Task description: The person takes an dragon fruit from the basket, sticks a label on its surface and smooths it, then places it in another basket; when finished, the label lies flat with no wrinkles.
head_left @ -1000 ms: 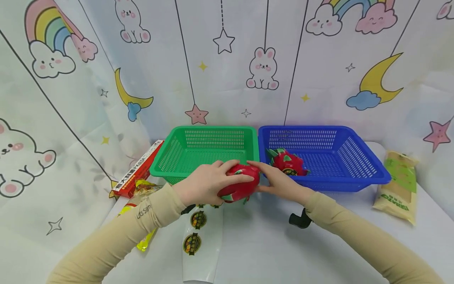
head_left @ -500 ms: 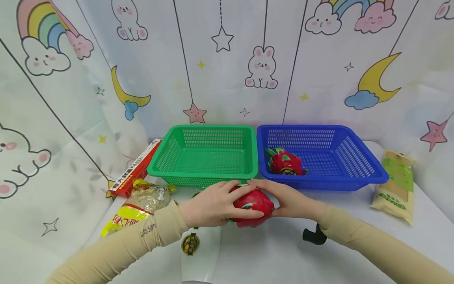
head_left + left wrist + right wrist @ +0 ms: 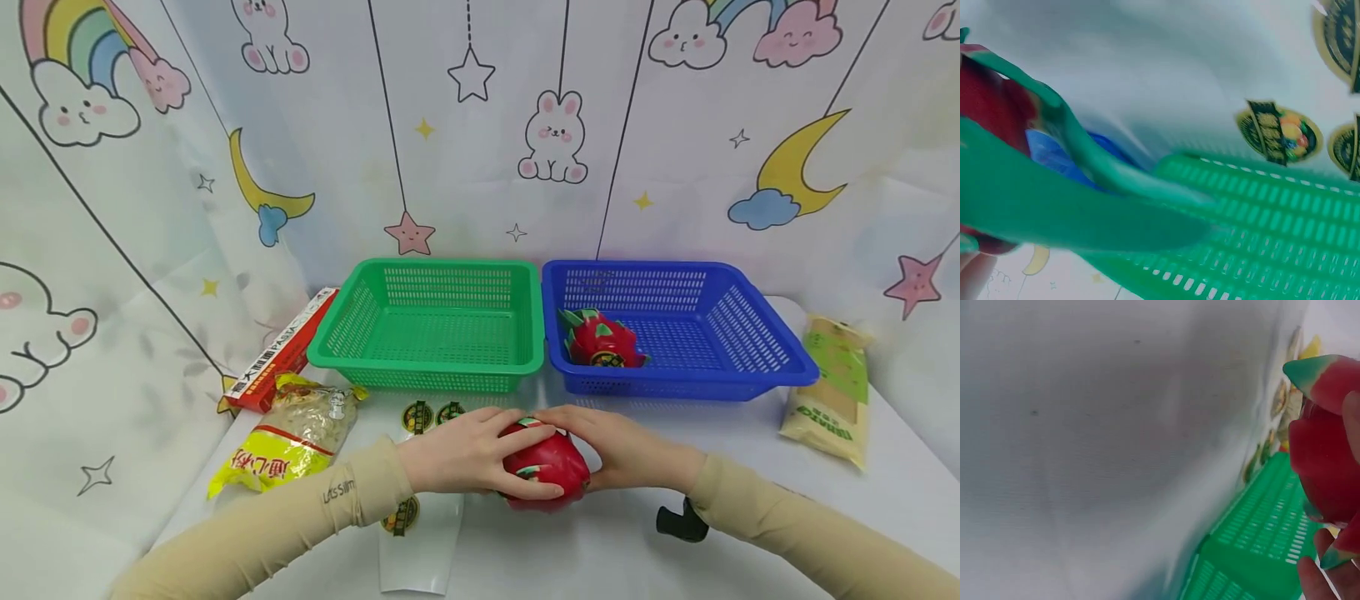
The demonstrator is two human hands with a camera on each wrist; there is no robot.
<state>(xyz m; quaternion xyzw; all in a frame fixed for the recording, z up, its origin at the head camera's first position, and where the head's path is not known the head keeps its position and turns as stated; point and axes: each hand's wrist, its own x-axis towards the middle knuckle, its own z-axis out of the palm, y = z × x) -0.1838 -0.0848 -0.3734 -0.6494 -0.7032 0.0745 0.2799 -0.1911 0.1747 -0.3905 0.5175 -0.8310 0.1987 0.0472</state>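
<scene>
A red dragon fruit (image 3: 551, 468) with green-tipped scales is between both hands, close over the white table in front of the baskets. My left hand (image 3: 483, 454) grips it from the left, fingers spread over its top and front. On the other side my right hand (image 3: 618, 450) holds it, thumb and fingers curved round its right end. Long green scales of this dragon fruit (image 3: 1085, 206) fill much of the left wrist view. In the right wrist view fingertips (image 3: 1329, 575) show beneath the fruit (image 3: 1325, 456). Part of a white strip with round black-and-gold stickers (image 3: 416, 558) lies under my left forearm.
A green basket (image 3: 427, 371) and a blue basket (image 3: 675, 387) stand side by side behind. Another dragon fruit (image 3: 603, 340), bearing a sticker, lies in the blue one. Left are a red pasta box (image 3: 281, 350) and a yellow noodle bag (image 3: 292, 433); right, a tan-green packet (image 3: 828, 392).
Both hands have brought the dragon fruit from the front rim of the green basket toward me and slightly right, lower over the table. More of the sticker strip and noodle bag shows.
</scene>
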